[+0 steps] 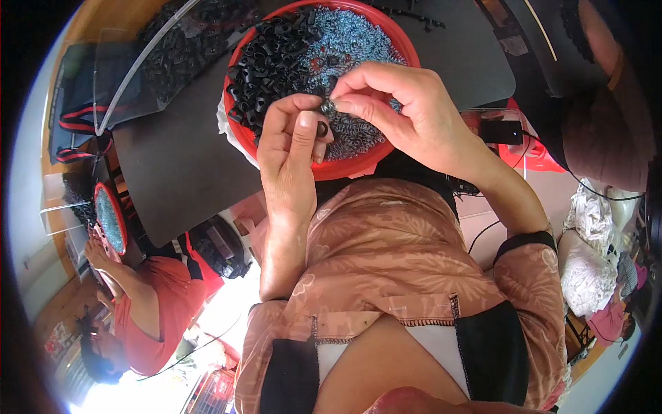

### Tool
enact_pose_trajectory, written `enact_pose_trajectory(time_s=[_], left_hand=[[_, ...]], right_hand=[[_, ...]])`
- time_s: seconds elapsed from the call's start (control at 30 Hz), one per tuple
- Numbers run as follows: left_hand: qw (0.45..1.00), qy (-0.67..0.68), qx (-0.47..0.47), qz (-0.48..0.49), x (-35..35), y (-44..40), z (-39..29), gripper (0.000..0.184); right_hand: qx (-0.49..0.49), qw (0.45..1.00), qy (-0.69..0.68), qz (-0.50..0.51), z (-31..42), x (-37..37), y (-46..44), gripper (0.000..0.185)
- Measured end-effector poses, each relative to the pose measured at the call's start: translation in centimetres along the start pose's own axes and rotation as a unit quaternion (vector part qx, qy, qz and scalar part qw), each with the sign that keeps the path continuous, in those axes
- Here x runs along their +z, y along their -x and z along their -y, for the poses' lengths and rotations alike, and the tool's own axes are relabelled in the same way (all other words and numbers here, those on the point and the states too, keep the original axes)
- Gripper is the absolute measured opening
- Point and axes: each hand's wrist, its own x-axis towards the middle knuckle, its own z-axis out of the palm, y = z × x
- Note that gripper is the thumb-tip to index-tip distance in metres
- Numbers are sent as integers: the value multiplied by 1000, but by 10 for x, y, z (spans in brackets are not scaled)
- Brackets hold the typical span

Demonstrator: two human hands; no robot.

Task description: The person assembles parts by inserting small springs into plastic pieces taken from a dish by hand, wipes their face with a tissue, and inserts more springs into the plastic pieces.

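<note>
My left hand (286,155) is closed over the near part of a red basin, with a small black plastic piece (322,129) between thumb and fingers. The fingertips of my right hand (424,114) pinch a small metal spring (328,107) close to the left fingertips. Whether the spring touches the black piece is hard to see. Below both hands is the red basin (411,48). Its left part is heaped with black plastic pieces (265,65), and many silvery springs (355,38) fill the rest.
A dark tabletop (186,165) surrounds the basin. Behind it on the left, a clear-sided bin (186,52) holds black parts. At far left a co-worker in a red shirt (162,297) sits by another basin (110,217). A black box with a cable (501,132) is at right.
</note>
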Motion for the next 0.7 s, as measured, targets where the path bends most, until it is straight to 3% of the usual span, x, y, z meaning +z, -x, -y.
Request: enact_pose_trajectory(time_s=[0.13,0.3,0.4,0.5,0.63,0.7], left_hand=[[998,-35,36,-42,4,0,1,18],[981,-150,113,-50,11,3,2,20],[992,-94,82,-29,8,6,7,20],[999,44,17,-26,12,8,7,18],[995,100,-1,12,8,8,8,18],[994,107,-21,-2,7,7,9,17]], right_hand=[[26,999,14,36,7,-1,7,12],[23,999,22,8,5,5,13,12],[38,999,-13,-25,6,11,16,10],[75,992,-77,-63,6,21,22,9],[91,970,-191,-122,2,37,30,8],[34,992,-68,-105,4,32,30,7]])
